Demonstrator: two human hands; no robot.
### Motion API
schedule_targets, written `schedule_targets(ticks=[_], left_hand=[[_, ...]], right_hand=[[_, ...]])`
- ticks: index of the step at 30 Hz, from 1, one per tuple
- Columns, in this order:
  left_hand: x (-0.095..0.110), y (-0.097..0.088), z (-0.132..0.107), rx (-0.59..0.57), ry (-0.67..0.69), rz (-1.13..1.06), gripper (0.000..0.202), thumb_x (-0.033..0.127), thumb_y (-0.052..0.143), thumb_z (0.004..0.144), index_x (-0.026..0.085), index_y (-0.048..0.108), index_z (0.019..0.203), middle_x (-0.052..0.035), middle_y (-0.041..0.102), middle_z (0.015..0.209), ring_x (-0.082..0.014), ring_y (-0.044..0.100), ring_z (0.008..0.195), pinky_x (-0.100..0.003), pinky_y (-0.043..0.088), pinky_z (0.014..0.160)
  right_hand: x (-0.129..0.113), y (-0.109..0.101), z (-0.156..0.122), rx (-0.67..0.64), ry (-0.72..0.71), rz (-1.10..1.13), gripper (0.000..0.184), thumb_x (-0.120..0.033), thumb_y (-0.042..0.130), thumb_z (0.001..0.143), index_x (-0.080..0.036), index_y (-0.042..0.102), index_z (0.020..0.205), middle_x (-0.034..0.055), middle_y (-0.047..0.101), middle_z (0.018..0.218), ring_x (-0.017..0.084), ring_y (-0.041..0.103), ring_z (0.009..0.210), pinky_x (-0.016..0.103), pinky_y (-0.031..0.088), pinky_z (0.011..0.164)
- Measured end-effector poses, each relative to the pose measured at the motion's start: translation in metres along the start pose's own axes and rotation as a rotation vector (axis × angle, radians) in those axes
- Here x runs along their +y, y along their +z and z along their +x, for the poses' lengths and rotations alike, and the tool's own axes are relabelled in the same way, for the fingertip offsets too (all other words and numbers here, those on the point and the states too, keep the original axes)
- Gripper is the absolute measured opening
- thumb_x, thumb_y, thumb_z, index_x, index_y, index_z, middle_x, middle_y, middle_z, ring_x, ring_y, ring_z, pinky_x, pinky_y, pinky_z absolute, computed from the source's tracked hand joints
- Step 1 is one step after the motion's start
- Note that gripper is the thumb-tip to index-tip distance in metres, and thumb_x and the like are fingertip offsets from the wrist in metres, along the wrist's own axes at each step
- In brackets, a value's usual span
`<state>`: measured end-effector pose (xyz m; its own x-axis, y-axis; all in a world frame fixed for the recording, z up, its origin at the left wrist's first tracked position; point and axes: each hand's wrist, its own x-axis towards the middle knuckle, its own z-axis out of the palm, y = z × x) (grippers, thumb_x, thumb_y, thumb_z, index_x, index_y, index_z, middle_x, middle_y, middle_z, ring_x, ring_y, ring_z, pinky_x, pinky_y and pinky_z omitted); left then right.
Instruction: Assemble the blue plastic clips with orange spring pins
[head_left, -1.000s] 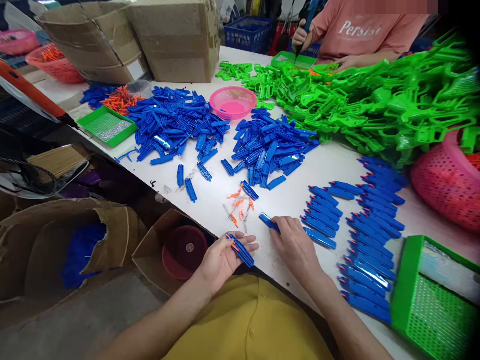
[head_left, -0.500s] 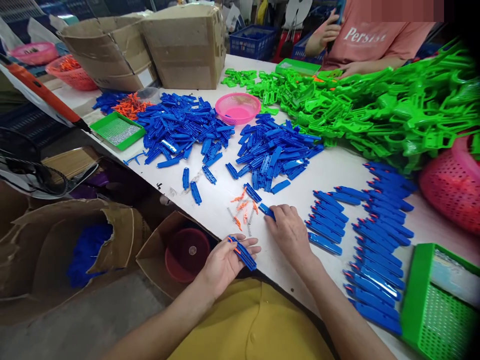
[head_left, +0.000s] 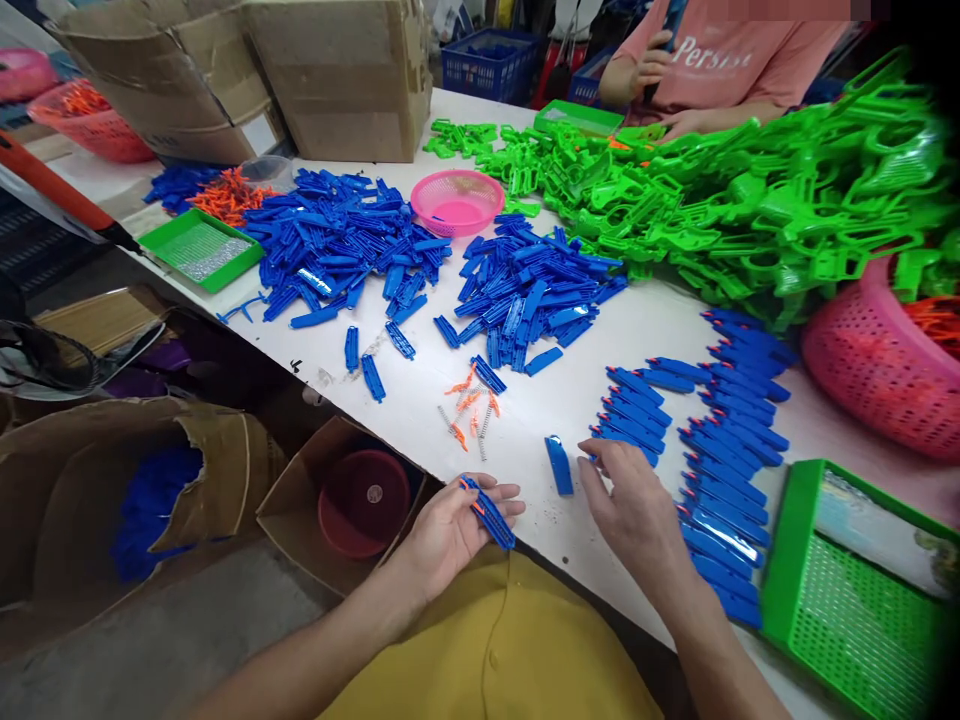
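My left hand (head_left: 454, 525) is palm up near the table's front edge. Across its fingers lies a blue plastic half-shell (head_left: 491, 515) with an orange part in it, held by the thumb. To the right, my right hand (head_left: 634, 500) hovers low with thumb and index finger apart, nothing visible between them. Just left of its fingertips, a single blue shell (head_left: 559, 465) lies on the white table. Beyond both hands sit loose orange parts (head_left: 472, 405) and thin springs (head_left: 484, 440). A row of blue pieces with orange tips (head_left: 630, 410) is partly covered by my right hand.
Blue shell piles (head_left: 532, 290) and a pink basket (head_left: 457, 205) stand mid-table. A large heap of green toy-gun frames (head_left: 712, 200) lies behind. A green tray (head_left: 862, 570) is at right. Cardboard boxes (head_left: 337, 85) stand at the back; a person in a pink shirt (head_left: 735, 60) sits opposite.
My right hand has let go of a blue shell, which now lies on the table, and has moved right. My left hand still holds its piece. The view has shifted slightly.
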<state>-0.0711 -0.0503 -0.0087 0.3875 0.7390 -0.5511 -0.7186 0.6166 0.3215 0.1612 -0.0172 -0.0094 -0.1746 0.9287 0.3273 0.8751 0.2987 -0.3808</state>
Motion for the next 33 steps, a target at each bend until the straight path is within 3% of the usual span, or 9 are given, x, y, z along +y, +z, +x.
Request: schedule_targets(ticks=[3, 8, 13, 16, 23, 33], left_hand=[[-0.002, 0.006, 0.004, 0.009, -0.002, 0.000, 0.012, 0.018, 0.060, 0.085, 0.013, 0.062, 0.096, -0.0185, 0.073, 0.110, -0.0295, 0.071, 0.103, -0.045, 0.044, 0.101], [-0.001, 0.018, 0.016, 0.019, -0.010, -0.015, 0.014, 0.015, 0.060, 0.083, 0.013, 0.064, 0.096, -0.0166, 0.073, 0.110, -0.0292, 0.069, 0.108, -0.045, 0.040, 0.105], [-0.003, 0.031, 0.027, 0.014, -0.020, -0.068, 0.019, 0.028, 0.057, 0.090, 0.013, 0.066, 0.096, -0.0153, 0.073, 0.105, -0.0269, 0.068, 0.105, -0.042, 0.042, 0.104], [-0.007, 0.035, 0.033, 0.018, -0.016, -0.060, 0.029, 0.038, 0.052, 0.095, 0.013, 0.066, 0.098, -0.0141, 0.073, 0.103, -0.0241, 0.068, 0.100, -0.039, 0.045, 0.101], [-0.018, 0.035, 0.041, -0.045, -0.045, -0.032, 0.036, 0.045, 0.051, 0.096, 0.013, 0.065, 0.099, -0.0150, 0.072, 0.105, -0.0262, 0.066, 0.103, -0.042, 0.046, 0.100], [-0.021, 0.040, 0.041, -0.058, -0.041, -0.019, 0.037, 0.046, 0.050, 0.096, 0.013, 0.065, 0.099, -0.0141, 0.072, 0.102, -0.0264, 0.065, 0.106, -0.042, 0.043, 0.103]], right_hand=[[-0.011, 0.012, -0.008, -0.030, 0.018, -0.157, 0.023, -0.037, 0.048, 0.098, -0.019, 0.058, 0.107, 0.0108, 0.064, 0.094, 0.027, 0.057, 0.092, 0.037, 0.047, 0.074], [-0.018, 0.030, -0.005, -0.033, 0.104, -0.202, 0.019, -0.029, 0.043, 0.098, -0.018, 0.059, 0.100, 0.0111, 0.061, 0.088, 0.026, 0.056, 0.085, 0.037, 0.046, 0.071], [-0.030, 0.009, -0.012, -0.021, 0.174, 0.198, 0.016, -0.034, 0.055, 0.095, -0.021, 0.057, 0.104, 0.0057, 0.063, 0.092, 0.019, 0.060, 0.081, 0.031, 0.050, 0.072], [-0.044, -0.001, -0.021, -0.056, 0.157, 0.316, 0.014, -0.032, 0.057, 0.094, -0.022, 0.058, 0.104, 0.0041, 0.063, 0.094, 0.017, 0.062, 0.081, 0.029, 0.051, 0.070], [-0.054, 0.005, -0.027, -0.055, 0.130, 0.312, 0.009, -0.026, 0.053, 0.095, -0.023, 0.056, 0.103, 0.0076, 0.064, 0.100, 0.021, 0.063, 0.090, 0.035, 0.054, 0.076], [-0.054, 0.006, -0.028, -0.106, 0.141, 0.300, 0.017, -0.024, 0.052, 0.095, -0.024, 0.056, 0.111, 0.0071, 0.063, 0.103, 0.021, 0.062, 0.094, 0.034, 0.052, 0.077]])
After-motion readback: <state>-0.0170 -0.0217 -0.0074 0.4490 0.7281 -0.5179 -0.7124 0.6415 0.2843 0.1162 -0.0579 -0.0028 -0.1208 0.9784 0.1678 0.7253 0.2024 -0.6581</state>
